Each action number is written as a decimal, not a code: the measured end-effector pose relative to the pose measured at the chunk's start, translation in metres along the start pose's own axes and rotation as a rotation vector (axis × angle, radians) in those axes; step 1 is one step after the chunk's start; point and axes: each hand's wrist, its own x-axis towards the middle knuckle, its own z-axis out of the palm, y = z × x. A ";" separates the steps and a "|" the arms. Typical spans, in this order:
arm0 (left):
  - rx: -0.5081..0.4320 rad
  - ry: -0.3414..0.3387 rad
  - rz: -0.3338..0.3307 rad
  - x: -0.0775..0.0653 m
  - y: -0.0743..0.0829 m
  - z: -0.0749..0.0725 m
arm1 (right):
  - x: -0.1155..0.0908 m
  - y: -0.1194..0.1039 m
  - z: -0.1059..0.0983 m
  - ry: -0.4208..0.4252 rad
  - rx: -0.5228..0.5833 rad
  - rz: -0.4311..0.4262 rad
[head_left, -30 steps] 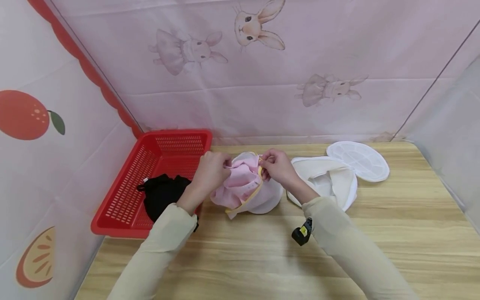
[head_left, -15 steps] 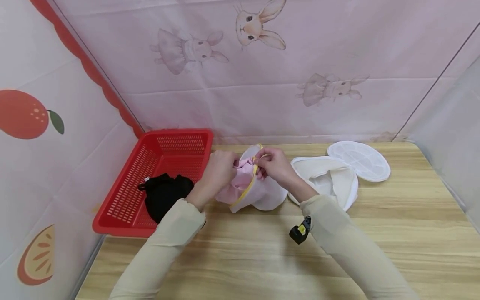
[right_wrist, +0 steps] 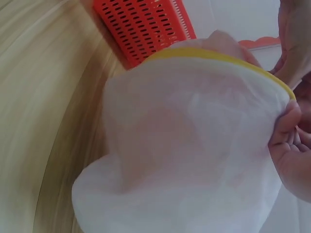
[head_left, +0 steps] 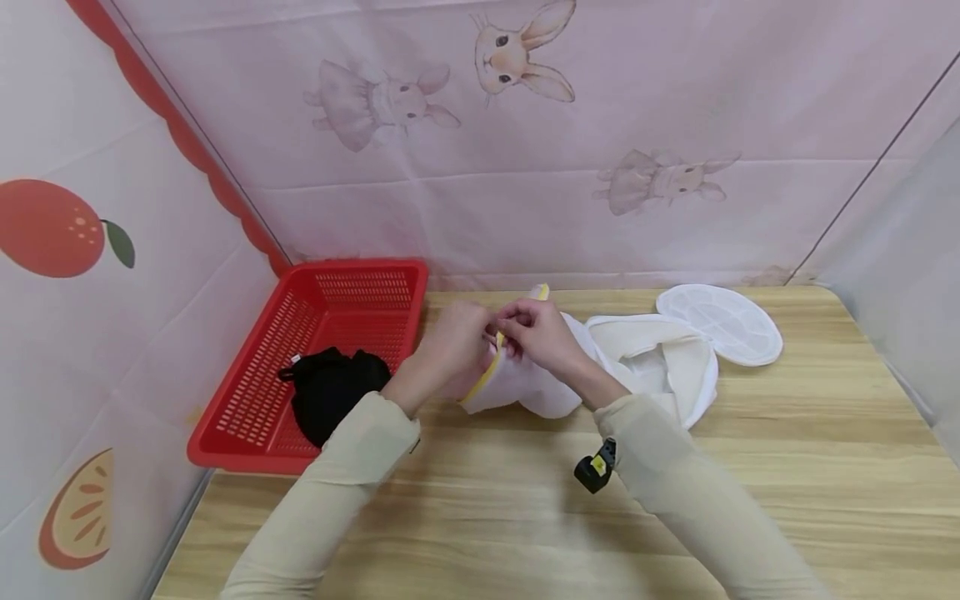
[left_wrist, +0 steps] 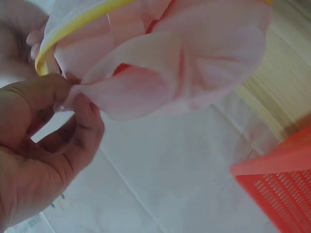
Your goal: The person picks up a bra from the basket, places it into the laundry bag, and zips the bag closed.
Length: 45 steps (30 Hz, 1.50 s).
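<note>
A thin white mesh laundry bag (right_wrist: 194, 155) with yellow trim stands tilted at the middle of the table, its mouth toward the left. Pink cloth (left_wrist: 214, 53) fills that mouth, its kind not clear. My left hand (head_left: 453, 337) pinches a corner of the pink cloth between thumb and fingers, plainest in the left wrist view. My right hand (head_left: 546, 333) pinches the bag's yellow-edged rim, close against the left hand. In the head view both hands hide most of the cloth.
A red plastic basket (head_left: 247, 461) at left holds a black cloth item (head_left: 330, 396) with a small loop and white tag. Right of the mesh bag lies an opened white round bag (head_left: 701, 392) with cream cloth inside, its round lid (head_left: 738, 325) folded back.
My left hand has moved right until it meets the right hand. The bag's mouth has tipped up and swung leftward, so less pink cloth shows in the head view.
</note>
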 end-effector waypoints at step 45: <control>-0.415 -0.204 -0.639 -0.022 -0.063 0.023 | -0.022 0.033 -0.034 0.093 0.058 0.052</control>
